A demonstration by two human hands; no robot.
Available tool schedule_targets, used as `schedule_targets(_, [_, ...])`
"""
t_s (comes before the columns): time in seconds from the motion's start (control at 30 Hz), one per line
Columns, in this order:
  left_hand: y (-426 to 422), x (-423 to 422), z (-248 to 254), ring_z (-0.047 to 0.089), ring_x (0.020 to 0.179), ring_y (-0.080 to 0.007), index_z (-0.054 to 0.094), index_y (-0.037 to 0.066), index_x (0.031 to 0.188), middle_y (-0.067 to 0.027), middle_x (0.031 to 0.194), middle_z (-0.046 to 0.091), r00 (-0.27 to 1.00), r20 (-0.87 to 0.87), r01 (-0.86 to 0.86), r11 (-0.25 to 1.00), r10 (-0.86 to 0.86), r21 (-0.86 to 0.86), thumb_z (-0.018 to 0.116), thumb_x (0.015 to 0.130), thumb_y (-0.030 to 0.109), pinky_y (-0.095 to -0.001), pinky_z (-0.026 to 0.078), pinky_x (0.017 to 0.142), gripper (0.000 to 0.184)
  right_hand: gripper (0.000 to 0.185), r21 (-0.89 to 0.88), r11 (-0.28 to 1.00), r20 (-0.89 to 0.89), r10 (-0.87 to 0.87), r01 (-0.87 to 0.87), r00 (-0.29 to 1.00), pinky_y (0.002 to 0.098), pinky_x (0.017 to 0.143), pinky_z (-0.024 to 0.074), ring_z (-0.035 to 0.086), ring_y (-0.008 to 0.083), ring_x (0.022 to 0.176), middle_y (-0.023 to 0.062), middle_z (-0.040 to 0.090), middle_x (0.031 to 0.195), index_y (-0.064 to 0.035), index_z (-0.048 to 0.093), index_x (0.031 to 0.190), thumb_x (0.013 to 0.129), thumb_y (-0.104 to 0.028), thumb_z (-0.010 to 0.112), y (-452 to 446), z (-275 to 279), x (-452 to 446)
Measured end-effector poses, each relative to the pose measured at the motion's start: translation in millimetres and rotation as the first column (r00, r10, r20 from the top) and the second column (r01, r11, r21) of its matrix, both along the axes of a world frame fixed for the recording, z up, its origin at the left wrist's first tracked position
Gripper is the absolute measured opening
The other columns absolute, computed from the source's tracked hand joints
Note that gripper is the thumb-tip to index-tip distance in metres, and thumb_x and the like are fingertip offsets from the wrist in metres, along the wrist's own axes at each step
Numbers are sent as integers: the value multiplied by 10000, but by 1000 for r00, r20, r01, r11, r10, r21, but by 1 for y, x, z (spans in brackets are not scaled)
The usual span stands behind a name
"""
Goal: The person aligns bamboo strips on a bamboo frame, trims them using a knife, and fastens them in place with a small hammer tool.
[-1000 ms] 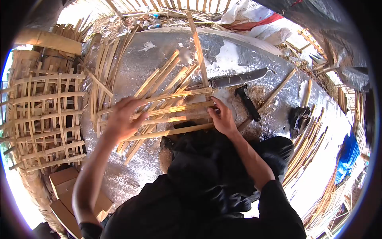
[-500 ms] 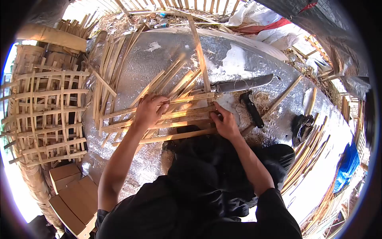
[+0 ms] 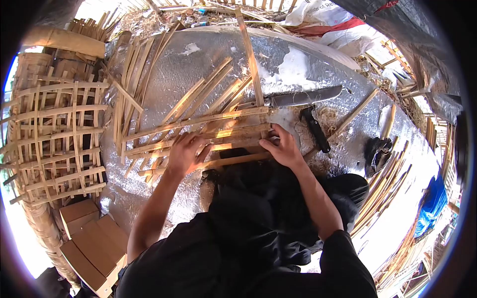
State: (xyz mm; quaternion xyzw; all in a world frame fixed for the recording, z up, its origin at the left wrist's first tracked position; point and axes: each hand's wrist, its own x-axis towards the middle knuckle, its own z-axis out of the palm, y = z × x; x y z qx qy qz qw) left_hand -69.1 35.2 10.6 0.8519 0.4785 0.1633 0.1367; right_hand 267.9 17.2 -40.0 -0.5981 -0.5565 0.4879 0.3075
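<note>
Several split bamboo strips (image 3: pixel 198 119) lie roughly side by side across my lap, their right ends near a crossing upright strip (image 3: pixel 250 54). My left hand (image 3: pixel 186 153) has its fingers and thumb around one of the middle strips. At the right ends, my right hand (image 3: pixel 283 145) pinches a strip between thumb and fingers. Just beyond them a large knife (image 3: pixel 308 96) lies flat, its blade to the right. A black-handled tool (image 3: pixel 314 130) rests right of my right hand. More loose strips (image 3: pixel 201 92) lie slanted beneath and behind.
A woven bamboo lattice (image 3: pixel 57 134) stands at the left, above cardboard boxes (image 3: pixel 97 248). Long thin strips (image 3: pixel 382 193) lie at the right, near a blue plastic sheet (image 3: pixel 432 206). White sacks (image 3: pixel 323 20) are at the back. Silvery sheeting (image 3: pixel 179 67) covers the ground.
My left hand has moved right along the strips and then slightly down onto a middle one. My right hand stays near the strips' right ends, its fingers shifted slightly.
</note>
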Motion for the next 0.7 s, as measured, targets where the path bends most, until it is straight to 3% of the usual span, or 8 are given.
schedule_targets(0.03, [-8,-3,-2,676,899,-301,696,79,895,-78,978,694,999,-9,-46,996,45,-80,826,863,214,-425,575,802,190,565,-19,1000,-4,19,-19,1000,383,751,590,758,269,895,221,737,1072,42,563,1372,900,-171,789,-1,-2,0])
schedule_targets(0.13, [-17,3,5,664,883,-310,691,76,898,-86,962,685,998,27,-52,998,51,19,819,868,199,-422,569,791,180,555,24,999,18,29,-30,999,386,755,591,756,295,903,224,730,1096,35,568,1352,890,-156,808,0,13,-2])
schedule_targets(0.37, [-38,9,4,607,1060,-361,632,97,1109,-120,1111,642,992,2,-123,992,123,38,820,868,182,-493,482,895,318,565,34,999,71,9,-11,997,382,757,589,749,319,911,223,730,1102,6,554,1368,894,-161,812,-4,6,-1])
schedule_targets(0.57, [-41,-2,-20,616,1046,-382,647,100,1133,-127,1102,648,995,11,-103,993,102,66,797,885,197,-490,487,886,306,592,-15,1000,61,18,-17,998,377,758,589,742,284,886,225,729,1109,-9,549,1389,894,-189,821,-3,5,0])
schedule_targets(0.7, [-28,-16,-14,621,1031,-358,678,90,1078,-127,1100,652,994,106,5,998,-12,63,763,909,268,-483,498,873,260,593,18,999,75,44,-46,996,375,756,588,742,281,892,228,729,1108,-21,552,1389,891,-193,824,-3,-1,3])
